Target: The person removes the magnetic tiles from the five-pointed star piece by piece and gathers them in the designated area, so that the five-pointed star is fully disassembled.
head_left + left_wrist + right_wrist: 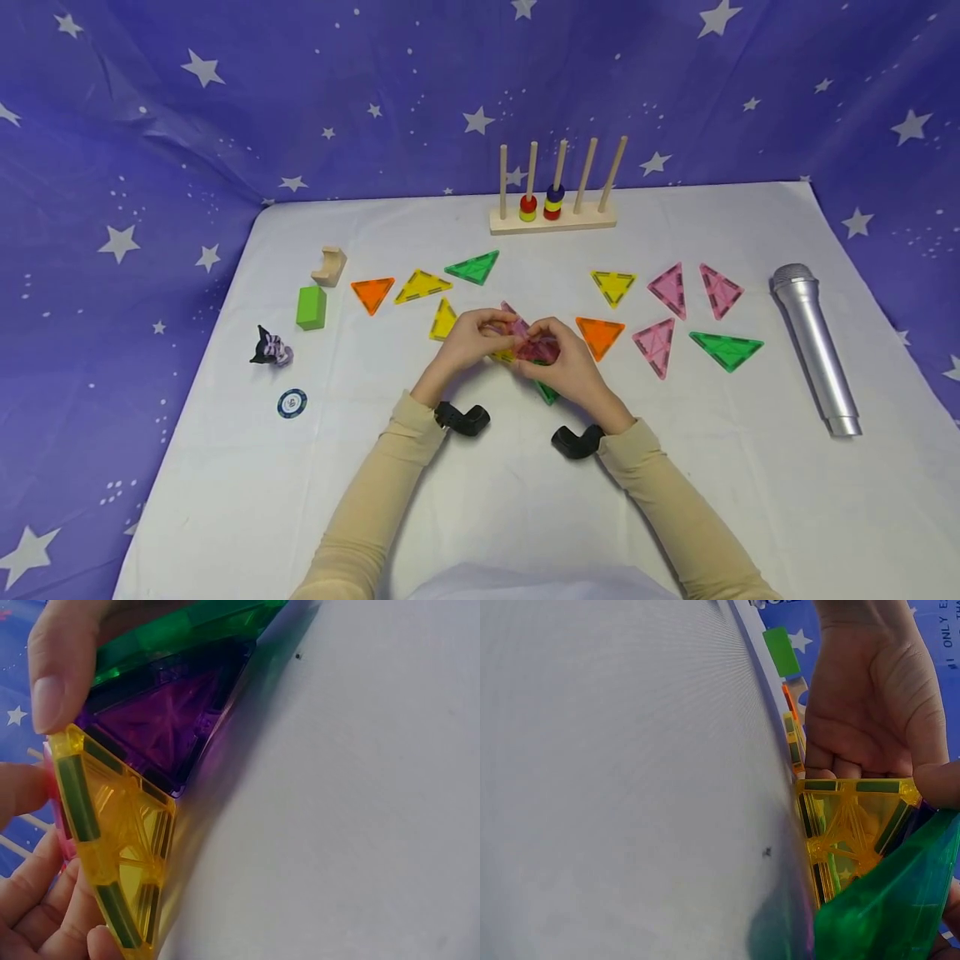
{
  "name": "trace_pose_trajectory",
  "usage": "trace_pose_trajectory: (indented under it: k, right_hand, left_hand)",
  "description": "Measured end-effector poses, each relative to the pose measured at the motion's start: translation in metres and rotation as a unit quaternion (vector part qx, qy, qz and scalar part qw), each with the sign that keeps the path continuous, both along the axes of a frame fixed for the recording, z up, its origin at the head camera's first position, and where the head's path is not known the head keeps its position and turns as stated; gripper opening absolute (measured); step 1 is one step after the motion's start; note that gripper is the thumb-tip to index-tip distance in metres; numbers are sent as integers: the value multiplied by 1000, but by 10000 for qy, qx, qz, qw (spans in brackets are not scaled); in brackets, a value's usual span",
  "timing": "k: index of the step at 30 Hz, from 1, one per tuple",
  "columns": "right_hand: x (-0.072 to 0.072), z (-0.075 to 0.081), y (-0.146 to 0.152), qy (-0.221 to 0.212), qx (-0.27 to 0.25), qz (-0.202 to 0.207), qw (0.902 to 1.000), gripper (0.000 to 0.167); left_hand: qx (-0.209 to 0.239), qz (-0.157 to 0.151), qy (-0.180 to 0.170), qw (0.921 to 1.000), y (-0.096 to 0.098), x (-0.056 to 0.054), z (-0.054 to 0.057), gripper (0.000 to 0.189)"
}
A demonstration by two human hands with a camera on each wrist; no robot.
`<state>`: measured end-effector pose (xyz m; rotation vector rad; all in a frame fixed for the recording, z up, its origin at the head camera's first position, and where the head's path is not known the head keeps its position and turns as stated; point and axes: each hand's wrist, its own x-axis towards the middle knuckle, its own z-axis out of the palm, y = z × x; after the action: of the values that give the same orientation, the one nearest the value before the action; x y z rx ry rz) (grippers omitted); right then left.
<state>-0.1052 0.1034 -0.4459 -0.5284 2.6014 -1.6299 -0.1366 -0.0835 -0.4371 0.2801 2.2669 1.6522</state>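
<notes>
Both hands hold a standing cluster of translucent triangular magnetic tiles at the table's middle. My left hand [471, 340] grips its left side, by a yellow tile [112, 825]. At the other side my right hand [566, 362] grips the cluster, with the thumb by the corner where yellow meets a purple tile [165, 724]. A green tile [885, 892] leans out on the right-hand side. Part of a pink tile [517, 322] shows behind the fingers. Fingers hide some joins. Left of the cluster lies a loose yellow triangle [443, 320]; an orange triangle [600, 336] lies to its right.
A wooden peg stand [553, 220] with coloured beads is at the back. More pink triangles [655, 347] and a green one [727, 348] lie right, before a silver microphone [817, 350]. On the left are a green block [311, 307], a small figure [271, 347] and a round chip [292, 403].
</notes>
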Motion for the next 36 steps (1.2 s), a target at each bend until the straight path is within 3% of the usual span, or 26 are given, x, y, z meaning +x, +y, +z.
trace_pose_trajectory:
  k: [2,6,9,12,23,26,31,33,36]
  right_hand:
    - [0,-1,-1,11,-9,23,10000,41]
    - [0,-1,-2,-8,-13,53,10000,36]
    - [1,-2,-3,2,26,82,10000,29]
    - [0,-2,-4,55,52,127,9999,22]
    - [1,-3,-8,71,-296,344,9989,15]
    - [3,-1,-8,-50,-339,372,9987,15]
    - [9,18,-7,-189,-485,349,9980,13]
    - [11,28,-6,-150,-554,301,9979,12]
    - [12,36,-5,-109,-552,296,9980,12]
  left_hand:
    - [100,-13,-139,9999,-1,1,1,38]
    - [179,-88,-299,9994,-3,6,15,40]
    - [173,-57,-311,9994,-5,5,13,40]
    - [207,37,-333,9992,-8,1,0,39]
    - [520,714,-257,9958,-22,5,2,37]
    - [728,1029,-258,9917,-40,14,10,40]
    - [798,1862,-282,9789,-94,33,23,42]
    - [529,2011,-351,9775,-112,38,22,42]
    - [-186,1997,-424,9788,-128,44,18,40]
